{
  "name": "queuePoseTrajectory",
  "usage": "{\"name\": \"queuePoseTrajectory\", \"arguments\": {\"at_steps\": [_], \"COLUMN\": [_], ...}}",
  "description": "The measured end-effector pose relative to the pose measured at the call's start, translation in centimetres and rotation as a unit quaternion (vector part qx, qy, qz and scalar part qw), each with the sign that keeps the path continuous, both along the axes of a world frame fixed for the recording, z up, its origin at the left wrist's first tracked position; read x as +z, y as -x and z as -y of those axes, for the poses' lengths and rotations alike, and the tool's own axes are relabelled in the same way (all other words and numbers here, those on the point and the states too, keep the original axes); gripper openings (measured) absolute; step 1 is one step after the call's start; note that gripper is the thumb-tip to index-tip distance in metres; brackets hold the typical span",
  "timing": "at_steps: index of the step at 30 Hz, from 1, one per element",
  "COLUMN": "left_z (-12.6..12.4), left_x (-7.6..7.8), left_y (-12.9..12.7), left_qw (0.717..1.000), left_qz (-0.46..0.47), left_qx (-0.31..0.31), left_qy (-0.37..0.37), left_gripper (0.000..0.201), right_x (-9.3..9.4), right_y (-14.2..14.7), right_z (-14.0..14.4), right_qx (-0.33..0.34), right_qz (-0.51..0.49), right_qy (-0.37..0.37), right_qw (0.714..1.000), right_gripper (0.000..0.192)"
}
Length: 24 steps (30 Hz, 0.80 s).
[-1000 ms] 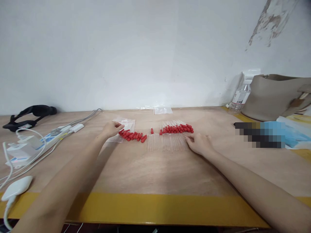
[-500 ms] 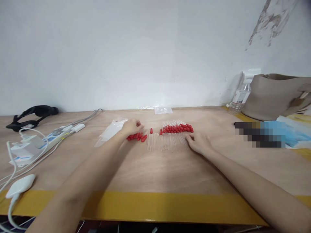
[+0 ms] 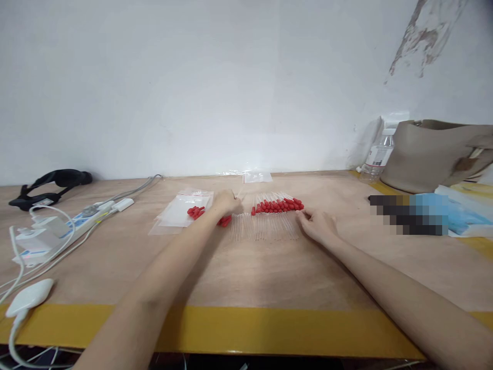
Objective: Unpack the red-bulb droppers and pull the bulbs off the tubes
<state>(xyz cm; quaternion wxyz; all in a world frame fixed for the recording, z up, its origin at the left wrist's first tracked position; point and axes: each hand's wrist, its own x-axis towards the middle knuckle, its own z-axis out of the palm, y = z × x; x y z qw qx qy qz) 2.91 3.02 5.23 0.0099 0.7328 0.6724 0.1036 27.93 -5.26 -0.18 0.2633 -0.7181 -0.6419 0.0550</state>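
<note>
Red rubber bulbs [image 3: 278, 205] cap a row of clear glass droppers [image 3: 265, 226] lying side by side on the wooden table [image 3: 246, 267], at about 12 o'clock from the person. The left hand [image 3: 226, 203] rests at the row's 9 o'clock end, fingers curled down over a few loose red bulbs [image 3: 224, 221]; whether they pinch one cannot be told, since the knuckles hide the fingertips. The right hand [image 3: 319, 225] sits at the row's 3 o'clock end, fingers bent and drawn together, its tips touching the outermost droppers; a firm grip cannot be made out.

At 9 o'clock of the left hand lies a clear plastic bag [image 3: 181, 213] with a small cluster of red bulbs [image 3: 195, 211] on it. Farther toward 9 o'clock a white power strip [image 3: 73, 223] with cables runs along the table, a black strap [image 3: 54, 181] lies by the wall, and a white adapter [image 3: 26, 297] sits near the yellow table edge [image 3: 269, 329]. At 12 o'clock by the wall is another small clear bag [image 3: 257, 177]. Toward 3 o'clock stand a plastic bottle [image 3: 376, 159] and a beige bag [image 3: 435, 154], with blue cloth [image 3: 454, 218] just in front.
</note>
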Motion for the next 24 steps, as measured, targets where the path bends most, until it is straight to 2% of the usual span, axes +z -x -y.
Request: {"name": "queuePoseTrajectory", "arguments": {"at_steps": [2,4,6,8,11,14,19,24], "left_z": [1.4,3.3,5.3,7.2,9.0,9.8,9.9,9.8], "left_x": [0.0,-0.5,-1.6,-3.2,-5.4,-6.7,-6.7,-6.5], "left_y": [1.0,2.1,2.9,3.3,3.0,2.3,1.8,1.7], "left_qw": [0.998,0.991,0.967,0.948,0.921,0.899,0.884,0.878], "left_qz": [0.014,0.031,0.062,0.075,0.100,0.137,0.153,0.110], "left_qx": [-0.032,-0.087,-0.196,-0.261,-0.319,-0.352,-0.372,-0.406], "left_qy": [-0.050,-0.092,-0.148,-0.168,-0.198,-0.221,-0.238,-0.231], "left_gripper": [0.025,0.021,0.016,0.015,0.017,0.015,0.016,0.020], "right_x": [-0.2,-0.5,-0.6,-0.5,-0.2,-0.3,-1.0,-1.0], "right_y": [0.2,0.6,1.4,2.5,4.1,5.1,5.8,6.2], "right_z": [0.1,0.3,0.8,1.6,2.9,3.5,3.5,3.7], "right_qx": [0.029,0.082,0.146,0.209,0.284,0.324,0.332,0.343], "right_qz": [-0.022,-0.033,-0.018,0.024,0.098,0.144,0.155,0.119], "right_qy": [-0.084,-0.188,-0.271,-0.308,-0.296,-0.271,-0.266,-0.234], "right_qw": [0.996,0.978,0.951,0.928,0.907,0.895,0.892,0.902], "right_gripper": [0.031,0.031,0.036,0.042,0.043,0.032,0.025,0.025]}}
